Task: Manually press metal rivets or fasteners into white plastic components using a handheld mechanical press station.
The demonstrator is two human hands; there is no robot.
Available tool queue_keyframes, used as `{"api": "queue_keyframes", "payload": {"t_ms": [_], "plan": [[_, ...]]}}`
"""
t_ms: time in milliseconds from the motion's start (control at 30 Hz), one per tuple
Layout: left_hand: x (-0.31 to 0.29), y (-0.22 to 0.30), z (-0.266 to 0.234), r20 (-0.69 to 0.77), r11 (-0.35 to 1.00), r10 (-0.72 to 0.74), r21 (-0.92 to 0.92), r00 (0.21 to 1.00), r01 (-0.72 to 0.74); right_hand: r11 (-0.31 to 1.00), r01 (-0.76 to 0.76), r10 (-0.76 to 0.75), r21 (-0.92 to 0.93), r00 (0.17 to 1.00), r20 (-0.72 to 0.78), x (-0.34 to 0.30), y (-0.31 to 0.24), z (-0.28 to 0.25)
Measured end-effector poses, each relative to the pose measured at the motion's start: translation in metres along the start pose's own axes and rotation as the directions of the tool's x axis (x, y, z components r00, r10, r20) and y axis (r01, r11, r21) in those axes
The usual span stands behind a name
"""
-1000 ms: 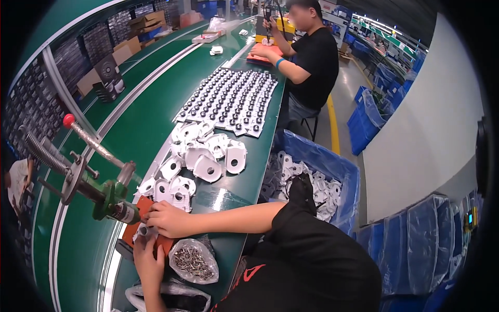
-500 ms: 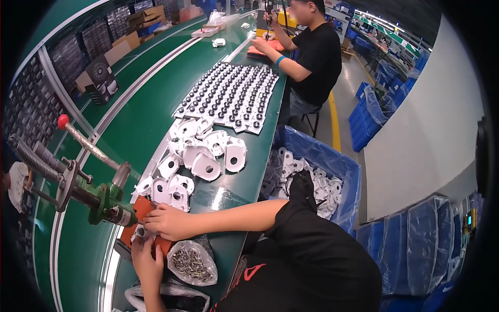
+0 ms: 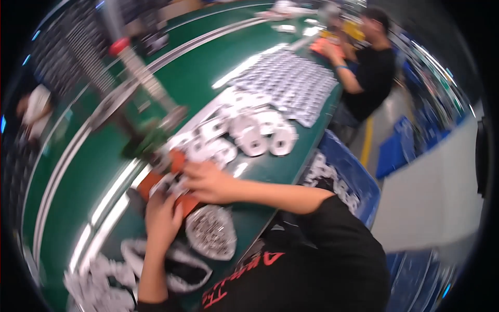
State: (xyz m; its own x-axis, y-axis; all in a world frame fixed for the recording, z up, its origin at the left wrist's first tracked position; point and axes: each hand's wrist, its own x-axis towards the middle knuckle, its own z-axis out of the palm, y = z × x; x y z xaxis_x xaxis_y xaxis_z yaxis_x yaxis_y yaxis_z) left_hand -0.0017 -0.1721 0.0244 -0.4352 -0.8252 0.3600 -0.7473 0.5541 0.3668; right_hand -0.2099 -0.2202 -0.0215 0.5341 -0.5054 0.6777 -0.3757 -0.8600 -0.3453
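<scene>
A white plastic part (image 3: 167, 183) rests on an orange pad (image 3: 188, 204) under the green press (image 3: 143, 141). My left hand (image 3: 162, 217) closes on its near side, the thumb apart from the fingers. From the right, my right hand (image 3: 209, 182) has its fingers on the other side of the same part. Motion smears the fingertips, and the hands hide much of the part. The press lever with its red knob (image 3: 119, 46) rises above. Beside my hands sits a clear bag of screws (image 3: 211, 232).
White plastic housings (image 3: 252, 138) are heaped beyond my hands, with rows of dark-topped white parts (image 3: 288, 78) farther off. A blue bin (image 3: 370, 179) of white parts stands at right. Another bag (image 3: 195, 281) and white pieces (image 3: 99, 286) lie near left. A co-worker (image 3: 371, 67) sits far right.
The whole view has swung left and blurred, so things sit farther right and white pieces show at lower left. Both hands stay at the part on the orange pad.
</scene>
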Motion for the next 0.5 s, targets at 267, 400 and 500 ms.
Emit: {"api": "queue_keyframes", "payload": {"t_ms": [267, 400, 500], "plan": [[0.000, -0.010, 0.009, -0.112, 0.999, -0.030, -0.037, 0.993, 0.026, 0.966, 0.031, -0.131, -0.258, 0.915, -0.381, 0.114, 0.093, -0.108], [0.003, -0.012, 0.016, -0.124, 0.999, -0.015, -0.040, 0.992, 0.010, 0.957, 0.066, -0.158, -0.282, 0.935, -0.319, 0.228, 0.138, -0.123], [-0.005, -0.018, 0.014, -0.125, 0.998, -0.062, -0.024, 0.990, 0.060, 0.251, -0.354, 0.460, 0.901, 0.862, 0.211, 0.293, 0.041, -0.090]]}}
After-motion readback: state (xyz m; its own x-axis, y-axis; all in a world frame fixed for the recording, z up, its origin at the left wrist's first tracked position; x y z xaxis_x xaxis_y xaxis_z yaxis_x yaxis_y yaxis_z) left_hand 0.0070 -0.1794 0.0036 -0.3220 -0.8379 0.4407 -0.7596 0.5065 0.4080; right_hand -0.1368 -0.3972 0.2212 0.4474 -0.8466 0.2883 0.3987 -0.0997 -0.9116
